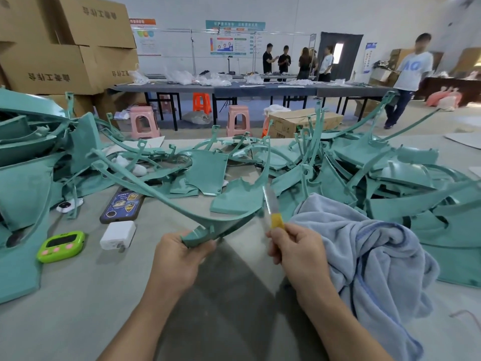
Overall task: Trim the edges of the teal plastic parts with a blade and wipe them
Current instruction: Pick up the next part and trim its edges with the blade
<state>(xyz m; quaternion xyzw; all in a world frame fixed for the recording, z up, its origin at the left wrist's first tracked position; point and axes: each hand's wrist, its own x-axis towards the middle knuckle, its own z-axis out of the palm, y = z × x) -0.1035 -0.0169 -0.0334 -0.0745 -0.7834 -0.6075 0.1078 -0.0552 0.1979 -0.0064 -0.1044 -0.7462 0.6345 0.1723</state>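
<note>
My left hand [179, 254] grips the near end of a long curved teal plastic part [208, 225], whose thin arms sweep up and away to the left and right. My right hand [294, 246] holds a knife by its yellow handle [276, 221], and the blade [269, 198] points up beside the part's right arm. A light blue towel [364, 256] lies bunched on the table just right of my right hand. Several more teal parts [377, 183] are piled across the far side of the table.
On the grey table [78, 308] at left lie a green timer [61, 246], a white charger [118, 234], a phone in a sticker case [122, 204] and a stack of teal panels [23, 178]. Cardboard boxes [65, 45] stand behind. A person [408, 79] walks at right.
</note>
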